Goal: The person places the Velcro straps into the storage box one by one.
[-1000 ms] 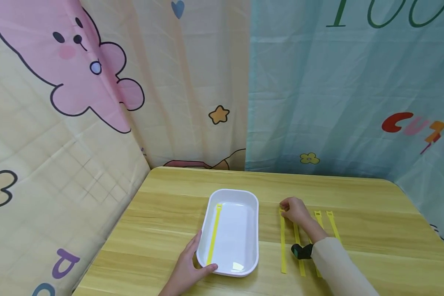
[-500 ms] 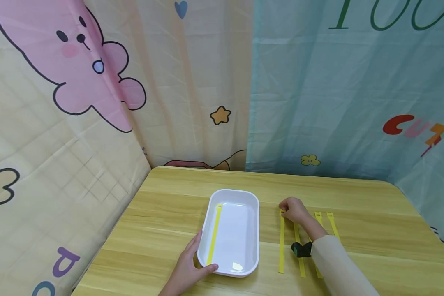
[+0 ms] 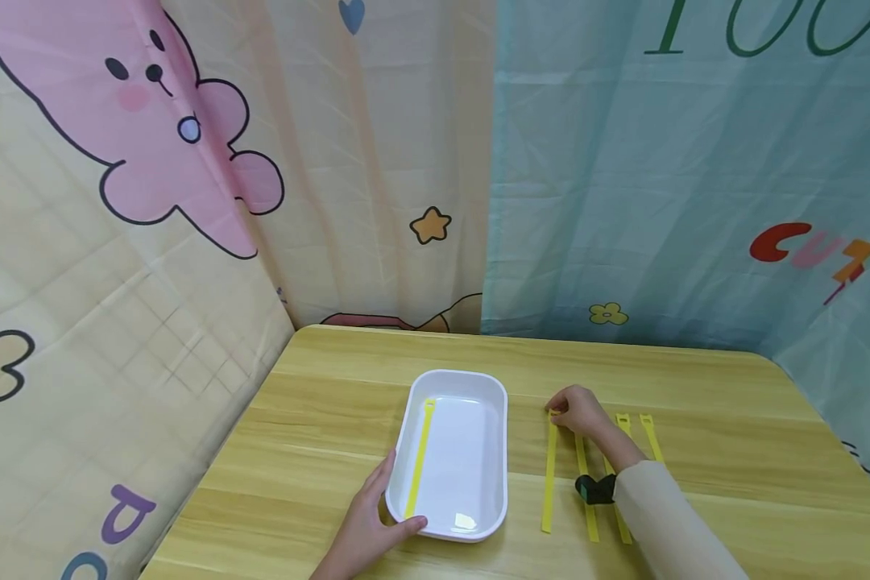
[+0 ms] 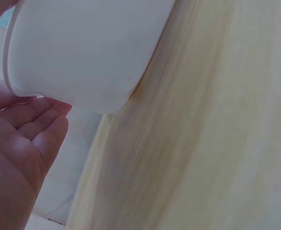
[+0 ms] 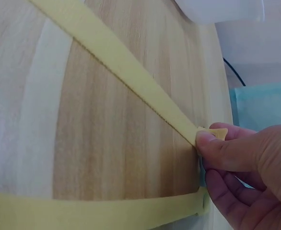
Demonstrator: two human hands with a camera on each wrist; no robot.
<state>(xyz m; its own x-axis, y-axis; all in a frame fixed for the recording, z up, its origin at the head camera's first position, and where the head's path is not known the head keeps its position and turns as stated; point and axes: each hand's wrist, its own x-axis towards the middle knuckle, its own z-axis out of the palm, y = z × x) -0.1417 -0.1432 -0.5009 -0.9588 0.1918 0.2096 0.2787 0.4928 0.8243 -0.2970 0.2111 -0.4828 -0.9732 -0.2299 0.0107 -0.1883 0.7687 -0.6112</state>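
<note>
In the head view, my left hand [image 3: 365,515] holds the white plastic tray [image 3: 503,451] at its near left corner, thumb over the rim. In the left wrist view, the fingers [image 4: 52,122] lie under the tray's rim. Inside the tray lies one yellow hook-and-loop cable tie [image 3: 420,459], lengthwise along the left side. To the right of the tray, my right hand [image 3: 580,412] pinches another yellow cable tie [image 3: 548,483] by its slotted far end. The right wrist view has that end between thumb and finger, the tie [image 5: 131,72] stretching away over the table.
Several more yellow cable ties [image 3: 625,427] lie side by side beneath and right of the right forearm, partly hidden by it. A black wrist camera [image 3: 594,489] sits at the right wrist. The wooden table [image 3: 319,387] meets printed curtains [image 3: 377,161] at the back and sides.
The near end of the pinched cable tie has swung slightly left across the table. The right hand has shifted a little left; the left hand and tray stay put.
</note>
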